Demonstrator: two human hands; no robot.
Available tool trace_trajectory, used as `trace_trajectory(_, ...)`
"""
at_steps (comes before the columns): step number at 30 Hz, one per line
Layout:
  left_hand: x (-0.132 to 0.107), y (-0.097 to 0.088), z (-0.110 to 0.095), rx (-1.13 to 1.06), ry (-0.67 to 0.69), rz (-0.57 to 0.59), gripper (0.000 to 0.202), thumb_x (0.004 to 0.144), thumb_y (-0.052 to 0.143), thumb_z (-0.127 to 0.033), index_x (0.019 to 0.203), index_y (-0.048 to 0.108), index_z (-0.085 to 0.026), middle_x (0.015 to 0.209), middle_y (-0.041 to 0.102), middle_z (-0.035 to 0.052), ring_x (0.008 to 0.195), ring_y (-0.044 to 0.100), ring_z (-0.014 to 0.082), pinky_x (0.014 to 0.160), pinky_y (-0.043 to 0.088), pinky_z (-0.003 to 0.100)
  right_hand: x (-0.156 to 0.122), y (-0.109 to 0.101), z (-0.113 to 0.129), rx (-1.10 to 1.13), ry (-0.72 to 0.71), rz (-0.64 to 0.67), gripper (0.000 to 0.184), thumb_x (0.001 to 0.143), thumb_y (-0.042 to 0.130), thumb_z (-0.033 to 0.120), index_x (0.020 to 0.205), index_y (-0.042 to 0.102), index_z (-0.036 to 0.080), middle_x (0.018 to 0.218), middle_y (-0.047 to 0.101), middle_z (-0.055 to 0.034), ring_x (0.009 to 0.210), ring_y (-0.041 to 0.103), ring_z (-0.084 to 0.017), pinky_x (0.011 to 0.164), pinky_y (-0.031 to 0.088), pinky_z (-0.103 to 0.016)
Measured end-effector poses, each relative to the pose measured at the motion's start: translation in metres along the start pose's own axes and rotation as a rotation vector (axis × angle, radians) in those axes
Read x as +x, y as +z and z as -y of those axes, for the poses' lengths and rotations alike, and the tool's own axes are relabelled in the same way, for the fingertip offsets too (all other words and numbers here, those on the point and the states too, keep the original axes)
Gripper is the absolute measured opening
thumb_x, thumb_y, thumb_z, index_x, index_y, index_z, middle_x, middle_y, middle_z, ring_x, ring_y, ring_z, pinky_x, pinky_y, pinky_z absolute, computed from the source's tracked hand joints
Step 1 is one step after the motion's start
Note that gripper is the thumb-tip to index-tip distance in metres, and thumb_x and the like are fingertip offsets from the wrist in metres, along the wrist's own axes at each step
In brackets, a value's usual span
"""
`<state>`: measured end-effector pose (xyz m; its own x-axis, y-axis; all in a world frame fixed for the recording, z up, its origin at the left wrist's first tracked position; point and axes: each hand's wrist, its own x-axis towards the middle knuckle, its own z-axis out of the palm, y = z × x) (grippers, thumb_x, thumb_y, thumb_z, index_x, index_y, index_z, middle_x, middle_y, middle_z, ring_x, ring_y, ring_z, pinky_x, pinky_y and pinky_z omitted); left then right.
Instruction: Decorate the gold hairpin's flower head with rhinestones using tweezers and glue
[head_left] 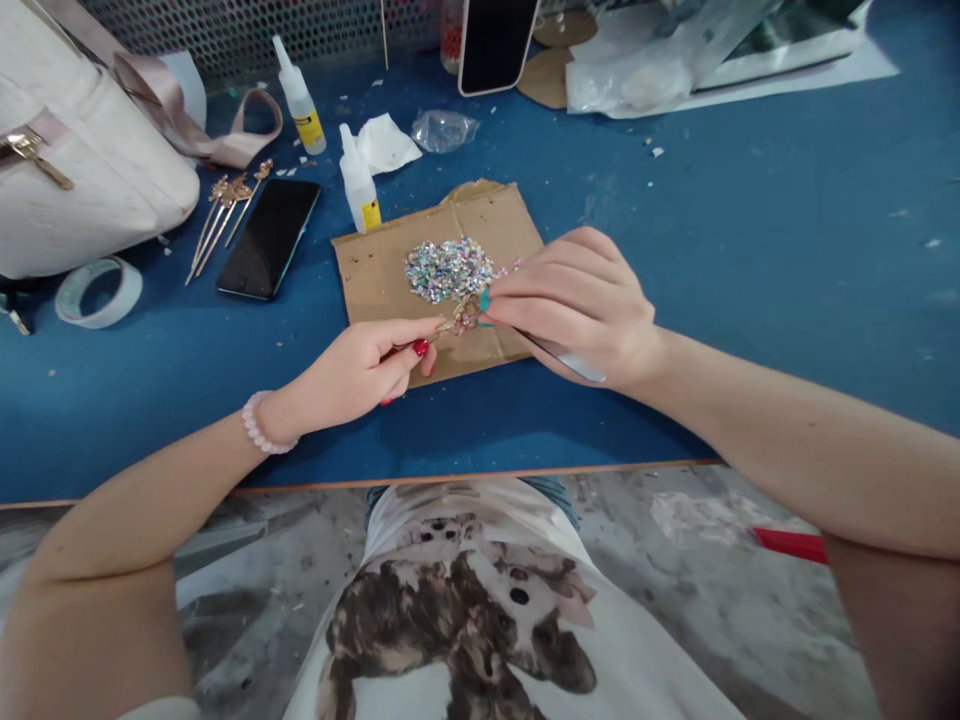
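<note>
My left hand (367, 365) pinches a gold hair stick (454, 322) by its stem, its ornate head lying on a brown cardboard sheet (375, 270). My right hand (577, 305) is closed around a slim silvery tool (570, 358) with a teal tip, the tip touching the stick's head. A heap of small iridescent rhinestones (448, 268) lies on the cardboard just beyond both hands.
Two small glue bottles (358, 182) (300, 98) stand behind the cardboard. Several more gold hair sticks (221, 215), a black phone (270, 238), a tape roll (97, 292) and a white bag (82, 160) lie at left. Another phone (496, 42) leans at the back; plastic bags (652, 60) lie at right.
</note>
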<state>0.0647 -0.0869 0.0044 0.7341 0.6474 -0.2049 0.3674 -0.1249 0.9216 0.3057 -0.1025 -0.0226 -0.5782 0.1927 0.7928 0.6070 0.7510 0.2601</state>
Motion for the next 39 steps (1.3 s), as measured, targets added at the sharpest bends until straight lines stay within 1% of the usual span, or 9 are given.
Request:
trace_trajectory(4,0.0000,0.0002,0.0009,0.002,-0.021,-0.008,0.041,0.092,0.039,-0.013,0.126,0.063,-0.008,0.080,0.057,0.0002,0.044,0.041,-0.0003,0.045,0.035,0.011,-0.0004,-0.0004,-0.0004,0.015,0.035,0.001,0.013,0.092,0.060,0.012,0.098,0.055,0.021,0.087,0.074,0.0001,0.076,0.066,-0.014,0.066,0.048,-0.030)
trace_trajectory(7,0.0002,0.0008,0.0006,0.012,-0.020,-0.005,0.041,0.092,0.040,-0.014,0.125,0.064,-0.010,0.079,0.057,0.0001,0.044,0.041,0.0003,0.045,0.035,0.012,-0.0002,-0.0005,0.0003,0.025,0.056,-0.007,0.011,0.093,0.058,0.013,0.098,0.055,0.023,0.087,0.074,0.0007,0.077,0.067,-0.013,0.067,0.048,-0.030)
trace_trajectory(11,0.0004,0.0011,-0.0018,0.004,-0.012,-0.002,0.042,0.092,0.040,-0.013,0.126,0.063,-0.011,0.081,0.059,0.0008,0.044,0.040,0.0001,0.044,0.034,0.012,0.0001,-0.0010,-0.0004,0.025,0.035,-0.010,0.011,0.092,0.060,0.012,0.097,0.056,0.021,0.087,0.075,-0.0011,0.075,0.066,-0.014,0.065,0.048,-0.030)
trace_trajectory(17,0.0006,-0.0003,-0.0029,-0.006,-0.012,0.005,0.042,0.092,0.040,-0.012,0.126,0.064,-0.011,0.081,0.059,0.0009,0.044,0.041,-0.0002,0.045,0.035,0.012,-0.0002,-0.0013,-0.0006,0.030,0.056,-0.029,0.011,0.092,0.059,0.013,0.097,0.057,0.023,0.087,0.075,0.0003,0.075,0.066,-0.013,0.066,0.048,-0.030)
trace_trajectory(23,0.0002,-0.0008,-0.0015,-0.013,-0.024,-0.012,0.042,0.091,0.040,-0.012,0.125,0.064,-0.011,0.081,0.059,0.0009,0.043,0.041,0.0001,0.044,0.034,0.013,0.0002,-0.0016,0.0017,0.078,0.106,-0.020,0.010,0.091,0.063,0.013,0.094,0.059,0.022,0.088,0.075,0.0005,0.075,0.067,-0.014,0.065,0.048,-0.031)
trace_trajectory(27,0.0009,-0.0002,-0.0025,-0.017,-0.023,-0.006,0.042,0.091,0.040,-0.012,0.126,0.064,-0.012,0.081,0.058,0.0007,0.043,0.041,0.0000,0.044,0.035,0.013,0.0011,0.0000,0.0019,0.073,0.085,-0.049,0.012,0.088,0.067,0.011,0.092,0.060,0.019,0.085,0.074,-0.0015,0.073,0.067,-0.015,0.063,0.047,-0.032)
trace_trajectory(30,0.0012,0.0000,-0.0027,-0.016,-0.017,-0.005,0.042,0.092,0.040,-0.012,0.127,0.064,-0.012,0.081,0.058,0.0005,0.044,0.041,-0.0002,0.044,0.035,0.012,0.0018,0.0009,0.0011,0.059,0.067,-0.060,0.010,0.088,0.069,0.013,0.092,0.061,0.018,0.084,0.074,-0.0016,0.072,0.065,-0.015,0.062,0.046,-0.033)
trace_trajectory(33,0.0010,-0.0002,-0.0021,-0.017,-0.008,-0.003,0.043,0.092,0.040,-0.012,0.127,0.064,-0.012,0.081,0.059,0.0007,0.043,0.041,-0.0001,0.044,0.035,0.012,0.0021,0.0014,0.0012,0.055,0.071,-0.067,0.009,0.089,0.069,0.016,0.091,0.060,0.018,0.083,0.074,-0.0005,0.071,0.065,-0.014,0.061,0.045,-0.032)
trace_trajectory(39,0.0006,-0.0002,-0.0013,-0.018,0.006,-0.001,0.043,0.091,0.040,-0.012,0.127,0.064,-0.012,0.081,0.059,0.0006,0.043,0.041,-0.0002,0.044,0.035,0.013,0.0019,0.0014,0.0037,0.074,0.107,-0.072,0.006,0.091,0.066,0.016,0.091,0.060,0.019,0.084,0.074,-0.0018,0.072,0.066,-0.015,0.063,0.046,-0.033)
